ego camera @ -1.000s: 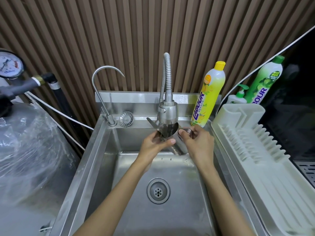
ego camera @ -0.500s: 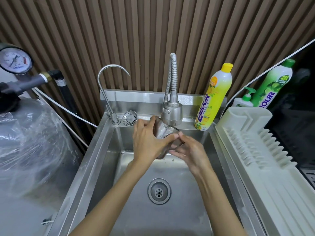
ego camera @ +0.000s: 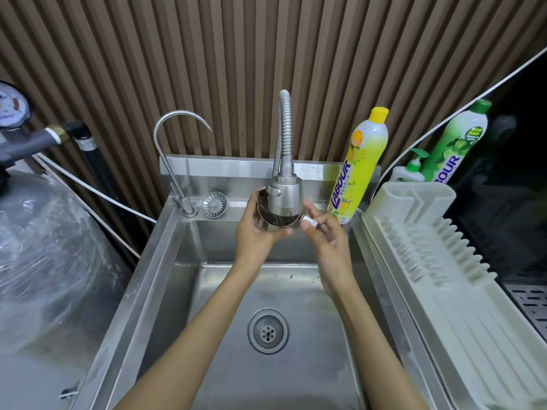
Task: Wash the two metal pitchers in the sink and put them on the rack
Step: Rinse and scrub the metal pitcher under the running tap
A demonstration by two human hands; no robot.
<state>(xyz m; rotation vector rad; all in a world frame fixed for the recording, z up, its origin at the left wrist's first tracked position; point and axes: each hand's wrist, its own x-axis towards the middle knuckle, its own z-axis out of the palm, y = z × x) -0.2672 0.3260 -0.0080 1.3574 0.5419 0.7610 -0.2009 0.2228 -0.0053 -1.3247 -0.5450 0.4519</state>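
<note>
The steel sink (ego camera: 165, 261) is stretching out below both grips, its drain (ego camera: 268, 331) sitting well beneath them, nearer the person. The pale plastic rack (ego camera: 444, 291) is lying on the desk to the right of the right grip (ego camera: 327, 244), well apart from it and carrying nothing. Far to the left of the left grip (ego camera: 257, 235), a plastic-wrapped tank (ego camera: 53, 247) is standing beside the sink. The flexible faucet (ego camera: 285, 193) is rising behind the grips, and its sprayer head is hanging directly above them, dipping into the mouth of the metal pitcher (ego camera: 276, 224). A thin gooseneck tap (ego camera: 168, 161) is standing up and to the left of the left grip. A yellow detergent bottle (ego camera: 359, 170) is standing just beyond the right grip, with a green bottle (ego camera: 455, 146) and a small pump bottle (ego camera: 410, 173) farther right, behind the rack.

The left grip is grasping the pitcher, wrapping its fingers round the far side and its thumb round the near side, holding it roughly upright over the back of the sink. The right grip is hovering just right of the pitcher with its fingers loosely bent; its fingertips are reaching the pitcher's rim, but whether it is pinching the handle cannot be told. A round strainer disc (ego camera: 214, 204) is resting on the sink ledge, left of the left grip. Only one pitcher is showing.
</note>
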